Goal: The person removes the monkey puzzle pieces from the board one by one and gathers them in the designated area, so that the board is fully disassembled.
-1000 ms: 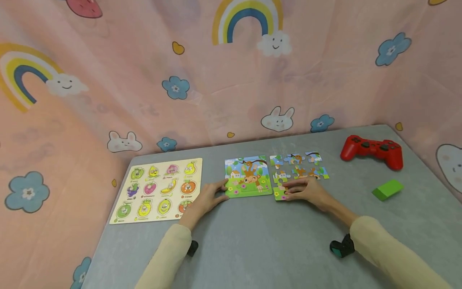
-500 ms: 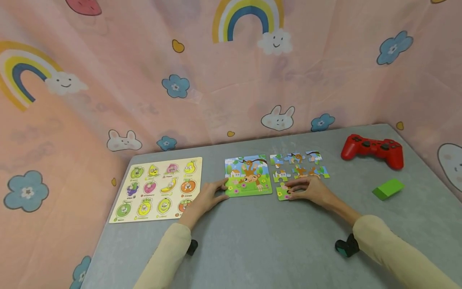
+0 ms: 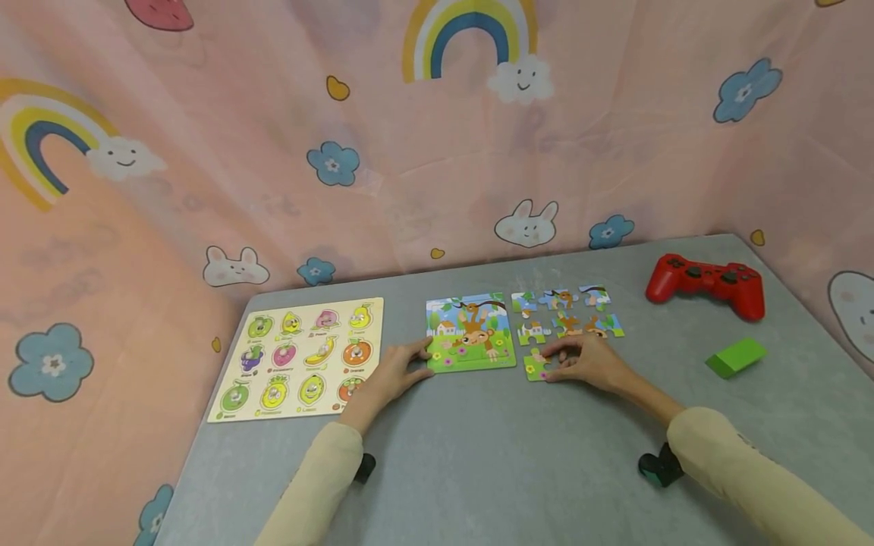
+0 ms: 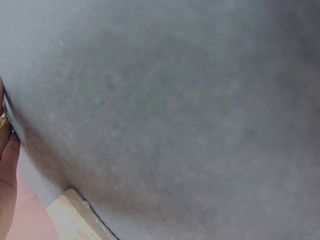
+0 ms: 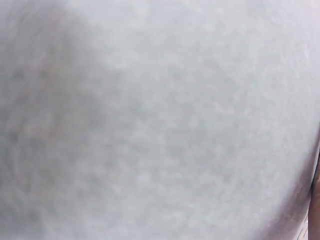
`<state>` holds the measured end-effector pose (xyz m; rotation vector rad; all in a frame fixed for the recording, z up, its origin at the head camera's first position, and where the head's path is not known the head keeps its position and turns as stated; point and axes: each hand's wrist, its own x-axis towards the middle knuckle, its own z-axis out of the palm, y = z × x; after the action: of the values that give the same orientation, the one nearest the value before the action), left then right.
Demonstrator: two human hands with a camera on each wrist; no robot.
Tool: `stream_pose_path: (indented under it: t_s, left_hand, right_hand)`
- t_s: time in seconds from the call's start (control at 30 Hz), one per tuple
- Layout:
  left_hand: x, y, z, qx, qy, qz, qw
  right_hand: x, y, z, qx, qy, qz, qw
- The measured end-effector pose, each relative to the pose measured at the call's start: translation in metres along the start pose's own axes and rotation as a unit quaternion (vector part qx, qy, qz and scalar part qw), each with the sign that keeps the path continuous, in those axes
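Note:
In the head view, a picture board with a monkey scene lies flat at mid-table. My left hand rests at its left edge, thumb and fingers extended and touching it. My right hand pinches a green jigsaw piece with a yellow flower, low on the table just right of the board. Behind that hand lie several other jigsaw pieces, spread in rows. The left wrist view catches only part of the left hand's fingers. Mostly tabletop fills the right wrist view.
To the left lies a cream fruit puzzle board, its lower right corner partly behind the left hand. A red game controller sits at the back right, with a green block in front of it. A pink patterned curtain hangs behind the table.
The pinched jigsaw piece has shifted slightly right, away from the picture board, with my right hand. That hand's fingers have drawn in a little. My left hand has stayed in place.

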<state>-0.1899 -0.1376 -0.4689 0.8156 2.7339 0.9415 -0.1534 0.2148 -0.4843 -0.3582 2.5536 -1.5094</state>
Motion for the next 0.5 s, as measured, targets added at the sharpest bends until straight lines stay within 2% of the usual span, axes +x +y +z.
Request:
stream_pose_path:
  t_s: [0.17,0.33,0.4,0.5]
  left_hand:
    - [-0.0017,0.0008,-0.0003,0.001,0.002,0.003,1.0]
    - [-0.0017,0.0007,-0.0004,0.003,0.003,0.009,1.0]
    - [-0.0015,0.0004,-0.0003,0.003,0.002,0.008,1.0]
    - [-0.0005,-0.0004,-0.0005,0.001,0.003,0.008,1.0]
  right_hand:
    - [0.0012,-0.0018,-0.0006,-0.015,-0.008,-0.026,0.9995]
    - [0.0012,-0.004,-0.0026,-0.02,-0.015,-0.026,0.9993]
    - [0.001,-0.0042,-0.0047,-0.014,-0.019,-0.018,0.9996]
    - [0.0012,-0.0064,-0.0098,0.023,-0.026,-0.009,0.9993]
